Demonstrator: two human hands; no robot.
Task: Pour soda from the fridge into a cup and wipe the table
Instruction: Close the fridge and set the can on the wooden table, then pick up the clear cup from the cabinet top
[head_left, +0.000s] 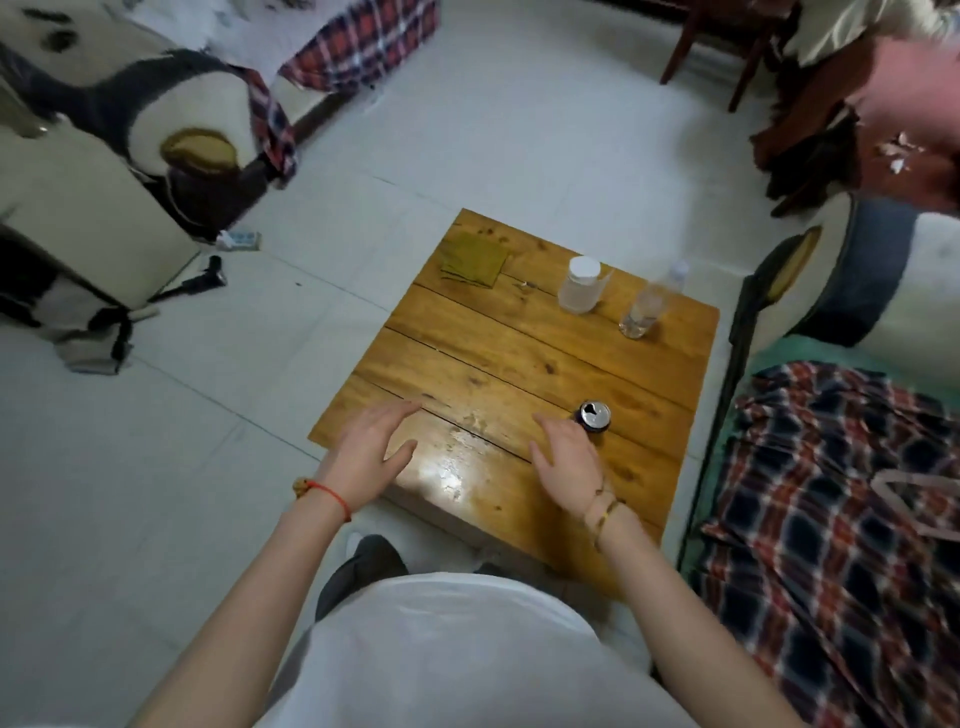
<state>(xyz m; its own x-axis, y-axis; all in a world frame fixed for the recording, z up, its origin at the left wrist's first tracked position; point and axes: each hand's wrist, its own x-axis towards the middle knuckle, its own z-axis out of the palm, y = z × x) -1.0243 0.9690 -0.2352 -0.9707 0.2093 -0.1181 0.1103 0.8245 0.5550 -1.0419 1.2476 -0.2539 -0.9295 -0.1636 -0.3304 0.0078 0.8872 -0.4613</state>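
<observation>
Seen from above, a small square table of worn wooden planks (498, 364) on pale floor tiles, its near corner hidden behind a white shirt. Beside the near right edge, an opened dark blue soda can (592, 415), upright, its lower body masked by the right hand (563, 457). Hard to tell whether the curved fingers touch the can or merely sit just beside it; nothing plainly gripped. Over the near left edge, the left hand (371, 447), fingers straight and spread, palm down, holding nothing; contact with the wood unclear. Between the two hands, a glossy patch (452, 462) on the planks, wet or merely reflecting light, impossible to say. Near the far corner, a folded olive-green cloth (472, 259) lying flat. Toward the far right edge, a clear plastic cup with a white lid (579, 286) and, just beside it, a clear plastic bottle (649, 304), blurred, contents hard to judge. At frame right, a red and blue plaid blanket (831, 519), cut off by the border. At frame left, a large plush penguin (171, 119), partly out of view.
</observation>
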